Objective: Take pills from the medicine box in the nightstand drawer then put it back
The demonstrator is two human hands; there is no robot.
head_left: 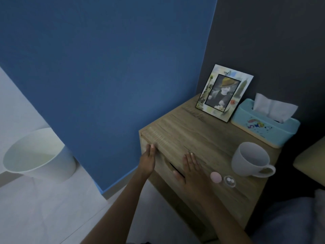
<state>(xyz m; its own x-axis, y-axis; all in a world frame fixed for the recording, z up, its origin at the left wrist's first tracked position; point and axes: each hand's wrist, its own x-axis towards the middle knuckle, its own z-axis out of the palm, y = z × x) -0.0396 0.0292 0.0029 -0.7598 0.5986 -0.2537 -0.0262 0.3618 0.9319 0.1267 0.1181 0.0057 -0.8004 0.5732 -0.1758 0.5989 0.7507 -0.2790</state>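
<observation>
The wooden nightstand (202, 138) stands in the corner, and its top drawer front (162, 166) looks flush with the cabinet. My left hand (148, 160) lies flat against the drawer front near its left end, fingers straight. My right hand (192, 170) rests flat at the drawer's top edge by the dark handle slot (173, 167). On the top, right of my right hand, lie a small pink lid (216, 176) and a clear round cup holding white pills (229, 181). The medicine box itself is not visible.
A white mug (250, 160), a teal tissue box (265, 124) and a picture frame (224, 93) stand on the nightstand. A white bin (38, 155) sits on the floor to the left by the blue wall. Bedding shows at the lower right.
</observation>
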